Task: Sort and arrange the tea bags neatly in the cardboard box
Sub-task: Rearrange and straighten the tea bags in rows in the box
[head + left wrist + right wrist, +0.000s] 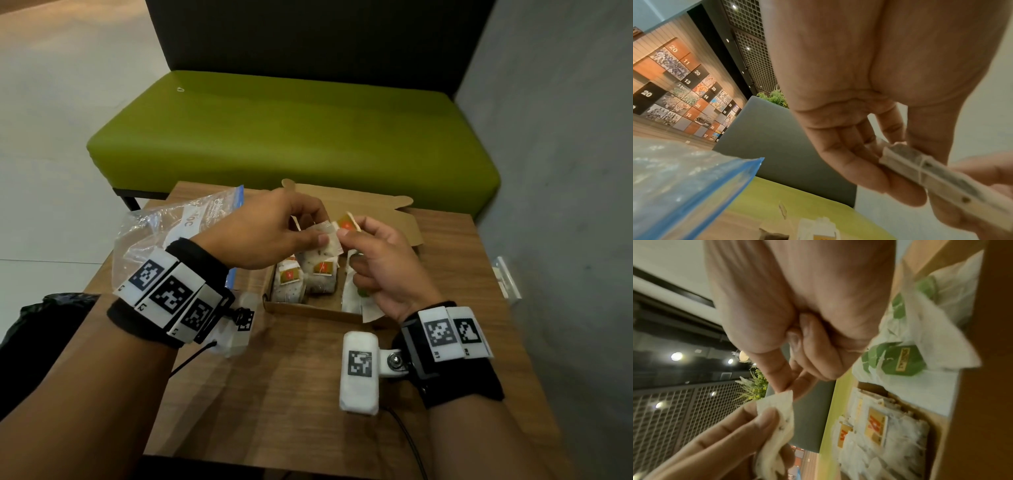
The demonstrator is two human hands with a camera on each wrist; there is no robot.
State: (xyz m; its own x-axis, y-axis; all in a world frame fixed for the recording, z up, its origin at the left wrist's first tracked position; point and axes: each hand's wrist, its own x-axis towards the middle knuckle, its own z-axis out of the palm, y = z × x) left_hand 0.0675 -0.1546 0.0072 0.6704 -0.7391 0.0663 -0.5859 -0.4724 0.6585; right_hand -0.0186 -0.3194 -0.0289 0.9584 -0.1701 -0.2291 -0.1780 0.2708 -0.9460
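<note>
Head view: both hands meet over the open cardboard box [390,219] on the wooden table [294,377]. The left hand [267,233] pinches a white tea bag [329,240] between thumb and fingers, above the box. The right hand [380,260] pinches the orange tag [346,223] beside that tea bag. Inside the box lie more tea bags with orange tags [310,277], and paper packets with green print [356,294] at its right side. A clear zip bag [178,226] lies left of the box, and a green bench [291,137] stands behind it. Left wrist view: the left hand [869,129] holds the tea bag [937,175] edge-on, thumb pressed against fingers. Right wrist view: the right hand [797,331] nips one corner of the tea bag [777,423] with thumb and finger, other fingers curled, over the box [941,434].
</note>
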